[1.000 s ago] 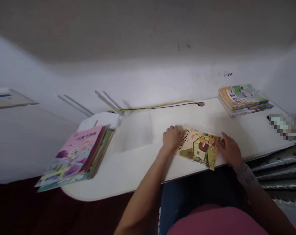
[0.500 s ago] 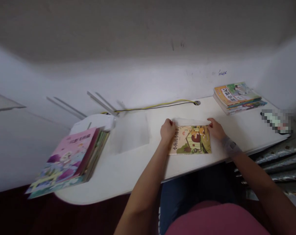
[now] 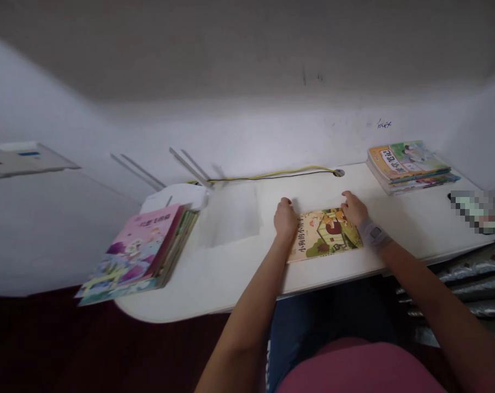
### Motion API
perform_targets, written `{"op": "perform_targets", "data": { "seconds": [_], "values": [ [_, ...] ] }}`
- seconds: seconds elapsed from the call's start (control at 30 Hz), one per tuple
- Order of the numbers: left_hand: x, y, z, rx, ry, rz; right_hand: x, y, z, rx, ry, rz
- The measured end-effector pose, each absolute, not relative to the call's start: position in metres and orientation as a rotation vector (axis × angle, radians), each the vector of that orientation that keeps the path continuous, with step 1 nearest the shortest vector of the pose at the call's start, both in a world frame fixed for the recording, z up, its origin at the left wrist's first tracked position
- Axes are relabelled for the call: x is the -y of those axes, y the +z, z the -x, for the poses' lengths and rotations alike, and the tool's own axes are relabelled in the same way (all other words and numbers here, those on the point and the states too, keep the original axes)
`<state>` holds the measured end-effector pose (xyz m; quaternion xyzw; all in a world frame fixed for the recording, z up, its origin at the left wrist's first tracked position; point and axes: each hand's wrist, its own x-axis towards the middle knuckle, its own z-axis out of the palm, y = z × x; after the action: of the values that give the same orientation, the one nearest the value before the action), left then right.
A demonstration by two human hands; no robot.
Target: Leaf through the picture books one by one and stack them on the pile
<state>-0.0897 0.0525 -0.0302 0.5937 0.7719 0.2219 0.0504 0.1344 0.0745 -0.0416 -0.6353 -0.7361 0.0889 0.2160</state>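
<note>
Turned book [image 3: 329, 234] squarer since a second ago

Probably aligning it on the surface [image 3: 182, 284], with left grip [image 3: 286, 217] and right grip [image 3: 354, 208] at the upper corners, loosely bent (cannot tell what, if anything, held). Calls for steady edges next. Mind sheet [image 3: 231, 215] between left pile [image 3: 141, 240] and left grip.

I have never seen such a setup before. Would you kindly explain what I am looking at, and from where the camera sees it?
There is no robot: you see a person's bare left hand and right hand, filmed by a camera worn on the head, looking forward and down. Between them, on the white desk, is a picture book. A pink-topped book stack and white router are at left, near a translucent sheet; an orange-topped book stack is at right. Both hands are at the picture book's edges; whether they grip it, I cannot tell.
</note>
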Motion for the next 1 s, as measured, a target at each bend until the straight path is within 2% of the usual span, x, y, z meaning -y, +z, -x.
{"op": "perform_targets", "data": {
  "seconds": [0.1,0.2,0.3,0.4,0.5,0.6,0.77,1.0],
  "values": [
    [-0.038,-0.024,0.074,-2.3,0.676,-2.044,-0.072,-0.044,-0.13,2.079,0.193,1.753],
    [-0.018,-0.027,0.052,-2.106,0.431,-2.354,-0.071,-0.044,-0.132,2.116,0.151,1.751],
    [-0.003,-0.037,0.038,-2.021,0.22,-2.402,-0.072,-0.039,-0.136,2.139,0.12,1.762],
    [0.0,-0.043,0.034,-2.05,0.179,-2.38,-0.068,-0.031,-0.125,2.162,0.062,1.745],
    [-0.001,-0.043,0.036,-2.034,0.091,-2.359,-0.052,-0.031,-0.096,2.312,-0.026,1.447],
    [-0.001,-0.04,0.041,-1.966,-0.013,-2.398,-0.036,-0.04,-0.072,2.533,0.08,1.009],
    [-0.003,-0.037,0.066,-1.871,0.095,-2.494,-0.036,-0.05,-0.096,2.676,0.058,0.961],
    [0.002,-0.046,0.103,-2.145,0.167,-2.202,-0.046,-0.053,-0.148,2.596,0.026,1.177]
  ]
}}
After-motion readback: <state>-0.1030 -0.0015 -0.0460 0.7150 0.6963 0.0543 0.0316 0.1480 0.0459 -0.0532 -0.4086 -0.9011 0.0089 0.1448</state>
